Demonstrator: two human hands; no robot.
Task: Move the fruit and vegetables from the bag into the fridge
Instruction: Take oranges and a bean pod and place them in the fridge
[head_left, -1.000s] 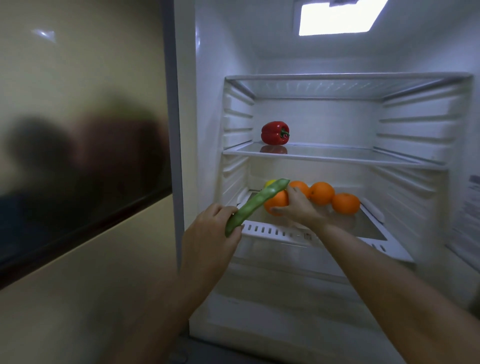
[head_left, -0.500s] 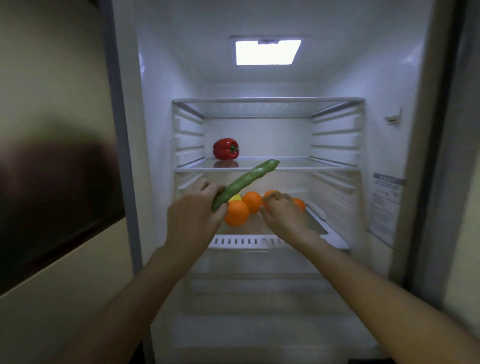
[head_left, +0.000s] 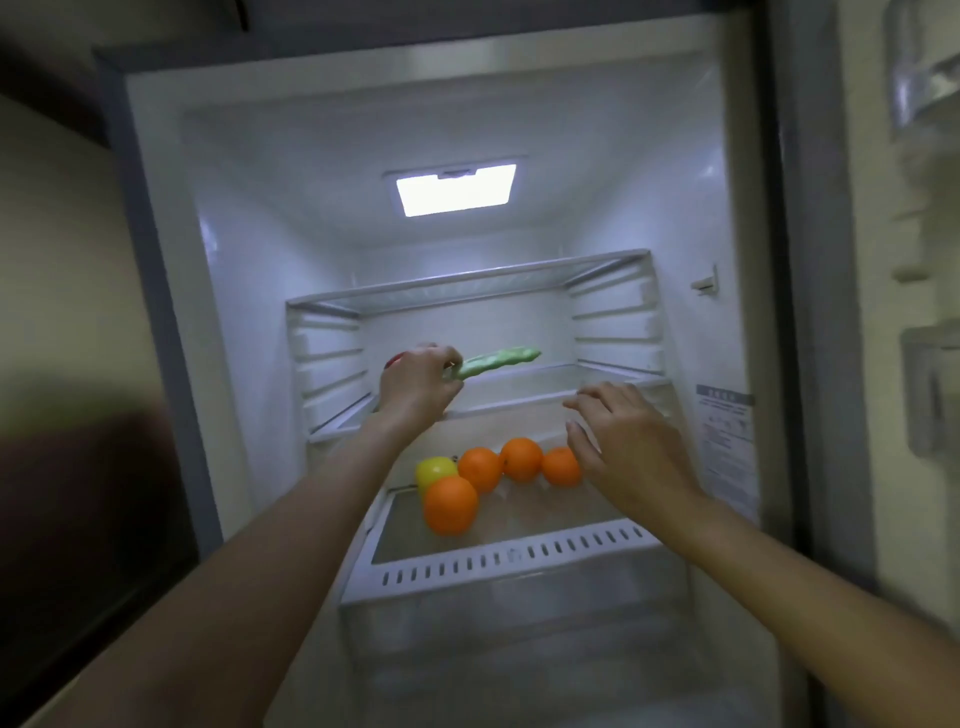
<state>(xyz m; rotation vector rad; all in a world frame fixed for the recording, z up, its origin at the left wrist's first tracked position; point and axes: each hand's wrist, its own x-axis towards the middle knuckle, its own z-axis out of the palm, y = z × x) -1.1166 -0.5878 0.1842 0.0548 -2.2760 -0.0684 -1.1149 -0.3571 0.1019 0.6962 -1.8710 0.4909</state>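
My left hand (head_left: 415, 387) grips bean pod (head_left: 496, 362) over glass shelf (head_left: 545, 402); lay it flat w/ care. Right hand (head_left: 621, 447) open, empty.

One camera only, worn on the person's head; it faces straight into the open fridge (head_left: 171, 322) from close in front, tipped a little downward; wide-angle, so the frame bows at the edges; both forearms reach in from the bottom corners; the ceiling light (head_left: 456, 189) sits above centre, the glass shelves (head_left: 524, 402) mid-frame, the door bins (head_left: 924, 364) at far right.
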